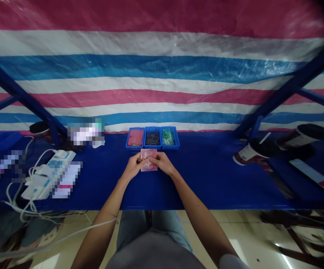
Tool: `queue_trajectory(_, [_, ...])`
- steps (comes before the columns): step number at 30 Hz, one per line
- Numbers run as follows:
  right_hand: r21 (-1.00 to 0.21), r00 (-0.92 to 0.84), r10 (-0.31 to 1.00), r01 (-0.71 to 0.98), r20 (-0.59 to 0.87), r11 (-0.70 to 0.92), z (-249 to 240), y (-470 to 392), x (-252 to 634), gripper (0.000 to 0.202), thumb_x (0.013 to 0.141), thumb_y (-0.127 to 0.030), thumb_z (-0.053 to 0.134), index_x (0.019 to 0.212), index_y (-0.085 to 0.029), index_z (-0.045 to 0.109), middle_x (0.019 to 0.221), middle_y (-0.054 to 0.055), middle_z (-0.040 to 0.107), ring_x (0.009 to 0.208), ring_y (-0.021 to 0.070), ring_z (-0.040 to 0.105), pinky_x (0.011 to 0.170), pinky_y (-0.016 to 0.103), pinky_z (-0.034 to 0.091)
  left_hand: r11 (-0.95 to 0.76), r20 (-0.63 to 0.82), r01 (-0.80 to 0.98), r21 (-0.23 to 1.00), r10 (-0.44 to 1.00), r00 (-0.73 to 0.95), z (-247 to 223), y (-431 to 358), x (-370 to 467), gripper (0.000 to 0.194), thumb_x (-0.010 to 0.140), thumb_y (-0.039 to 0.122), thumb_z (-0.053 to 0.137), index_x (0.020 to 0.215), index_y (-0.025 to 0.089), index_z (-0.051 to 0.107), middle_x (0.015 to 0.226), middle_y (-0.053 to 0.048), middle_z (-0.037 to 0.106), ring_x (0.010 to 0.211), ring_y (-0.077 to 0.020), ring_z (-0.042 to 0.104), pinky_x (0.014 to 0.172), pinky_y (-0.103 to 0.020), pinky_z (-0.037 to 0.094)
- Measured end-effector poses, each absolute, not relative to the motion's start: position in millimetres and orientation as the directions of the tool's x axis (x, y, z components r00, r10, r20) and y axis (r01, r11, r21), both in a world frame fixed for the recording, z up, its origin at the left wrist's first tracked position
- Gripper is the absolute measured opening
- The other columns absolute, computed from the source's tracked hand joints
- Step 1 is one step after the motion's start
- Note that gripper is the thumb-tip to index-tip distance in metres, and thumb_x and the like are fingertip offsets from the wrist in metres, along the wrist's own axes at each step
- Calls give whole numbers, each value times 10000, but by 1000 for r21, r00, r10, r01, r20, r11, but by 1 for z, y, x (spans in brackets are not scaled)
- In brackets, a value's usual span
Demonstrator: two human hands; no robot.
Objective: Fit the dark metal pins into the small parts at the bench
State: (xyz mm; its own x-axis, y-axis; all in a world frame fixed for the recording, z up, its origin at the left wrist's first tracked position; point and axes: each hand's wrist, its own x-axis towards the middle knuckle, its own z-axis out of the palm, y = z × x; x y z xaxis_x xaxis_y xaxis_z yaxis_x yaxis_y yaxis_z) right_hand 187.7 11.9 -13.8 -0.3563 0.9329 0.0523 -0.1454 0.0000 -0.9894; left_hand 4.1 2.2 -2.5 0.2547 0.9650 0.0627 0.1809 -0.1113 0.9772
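The left hand [134, 165] and right hand [163, 163] pinch a pink bag [149, 166] (blue trays [177, 140] sit just behind), maybe opening it; next seems to call for a gentle pull

This looks like a makeshift workshop: a blue table [207, 179] above a pale tiled floor [242, 226], flanked by slanting blue bars [280, 94], with a striped plastic sheet [162, 96] hung as a wall beyond its far edge. Three small blue trays [171, 147] of sorted parts sit side by side at the middle of that edge. A cabled power strip [48, 173] towards the near left and drink cups [246, 154] towards the far right corner suit a workaday bench.
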Motion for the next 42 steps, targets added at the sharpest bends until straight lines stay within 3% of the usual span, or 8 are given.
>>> queue_trajectory(3, [-986,-374,925,-168,67,3,-13,12,189,422,750,-523,758,917,-137,717,759,9,661,688,147,590,699,276,482,-119,46,260,958,961,272,-3,1,5,432,821,500,672,988,105,726,654,1,603,576,-130,501,545,-219,356])
queue_trajectory(7, [-990,-410,908,-141,86,30,-11,10,189,421,784,-523,733,944,-135,703,771,11,647,672,138,563,670,260,461,-132,57,234,963,951,303,-3,1,1,419,836,483,666,994,100,730,720,-20,655,612,-143,534,579,-228,370])
queue_trajectory(16, [-994,-376,923,23,87,102,-16,13,194,451,859,-579,622,757,-139,626,609,-39,480,544,86,382,517,202,302,-142,33,288,947,935,352,0,0,0,360,841,453,664,781,102,720,638,0,609,575,-126,481,566,-228,326])
queue_trajectory(21, [-994,-377,920,-16,107,109,-13,13,194,458,853,-580,628,735,-138,606,623,-36,491,558,86,389,523,199,309,-123,13,290,949,935,355,-4,1,3,427,849,500,644,837,81,724,662,-4,607,597,-127,484,573,-224,326])
queue_trajectory(24, [-995,-404,909,-32,98,92,-11,11,194,456,863,-574,622,734,-137,605,608,-39,490,537,80,379,515,197,314,-135,32,284,949,940,341,-5,1,2,442,870,504,615,758,85,698,622,1,579,587,-123,471,572,-223,321])
queue_trajectory(28, [-993,-456,882,-26,118,119,-12,9,194,416,881,-536,623,887,-126,687,715,-2,606,604,109,493,587,214,394,-165,71,294,941,949,307,-10,3,-2,467,867,500,616,614,109,607,550,23,507,550,-108,430,548,-217,286])
queue_trajectory(33, [-994,-469,876,-45,112,103,-15,11,191,435,854,-529,659,1006,-128,730,810,32,696,704,159,596,683,258,461,-190,92,303,934,947,309,-16,5,-3,438,873,490,614,660,107,636,571,21,533,558,-114,447,555,-217,300])
queue_trajectory(42, [-990,-469,872,-100,137,102,-19,14,191,397,895,-495,623,963,-117,722,790,22,667,674,126,545,646,228,421,-149,59,284,947,952,302,-9,2,0,439,862,511,629,714,99,669,588,8,547,564,-119,449,541,-218,299])
